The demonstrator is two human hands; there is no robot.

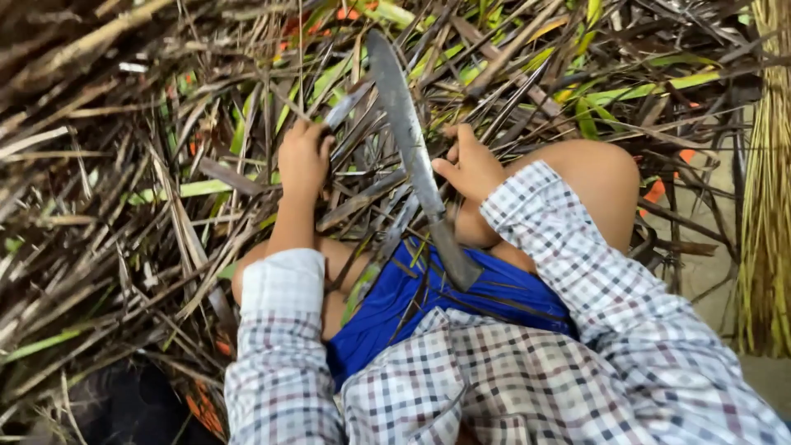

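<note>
A long curved blade (408, 140) stands up from my lap, its dark handle (455, 262) resting on my blue shorts (395, 309). My left hand (302, 158) is left of the blade, fingers closed on a grey dry leaf strip (348, 103) that runs up to the blade's edge. My right hand (468, 163) sits just right of the blade with curled fingers, the thumb pointing at the steel. Whether it grips a leaf is hidden. Both arms wear checked sleeves.
A thick heap of dry brown and green palm leaves (124, 206) covers the ground ahead and to the left. A bundle of thin yellow-green sticks (766, 181) stands at the right edge. My bare knee (597, 177) is raised at the right.
</note>
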